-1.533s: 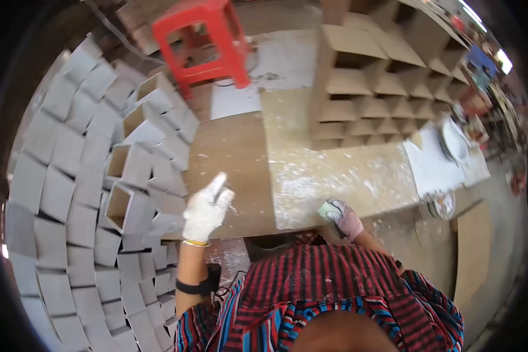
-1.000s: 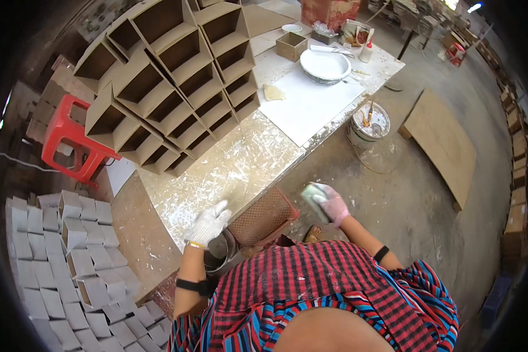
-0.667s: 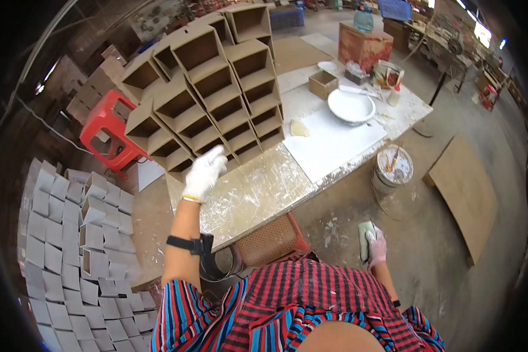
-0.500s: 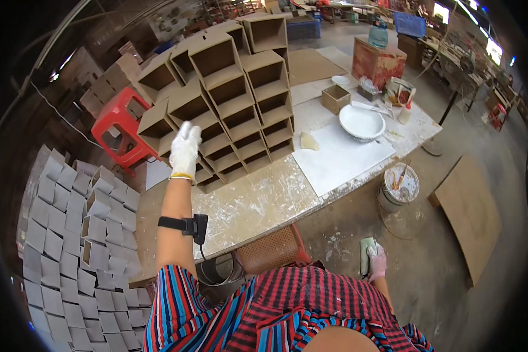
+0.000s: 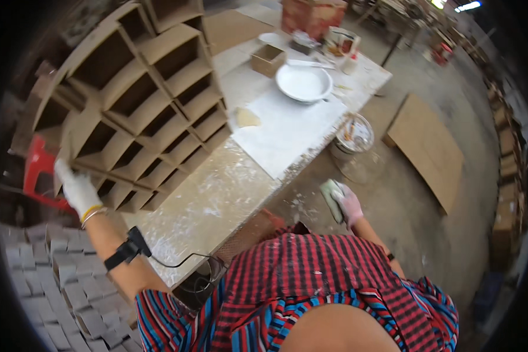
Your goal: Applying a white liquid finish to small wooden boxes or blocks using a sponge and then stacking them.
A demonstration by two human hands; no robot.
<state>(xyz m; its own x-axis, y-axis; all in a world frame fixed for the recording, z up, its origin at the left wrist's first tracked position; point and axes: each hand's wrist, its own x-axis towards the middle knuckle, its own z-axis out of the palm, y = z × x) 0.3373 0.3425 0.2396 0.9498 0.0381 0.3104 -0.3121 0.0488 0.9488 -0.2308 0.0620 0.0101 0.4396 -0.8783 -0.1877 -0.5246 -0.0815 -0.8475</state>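
Your white-gloved left hand (image 5: 79,189) is at the left edge of the brown open-celled stack (image 5: 142,117), grip indeterminable. Right of it, your pink-gloved right hand (image 5: 349,205) clasps a pale-green oblong pad (image 5: 330,201) fingerward.

Brown open-fronted boxes (image 5: 142,120) stand stacked on a table (image 5: 202,202), the green pad (image 5: 330,202) (tilted) beyond its edge.

Lamp (image 5: 467,6) glaring up-right of white basin (image 5: 304,83); left hand (image 5: 81,190), down-left of it, blurred; grey boxes (image 5: 32,281), farther down-left, dim, soft; fisheye rim black.
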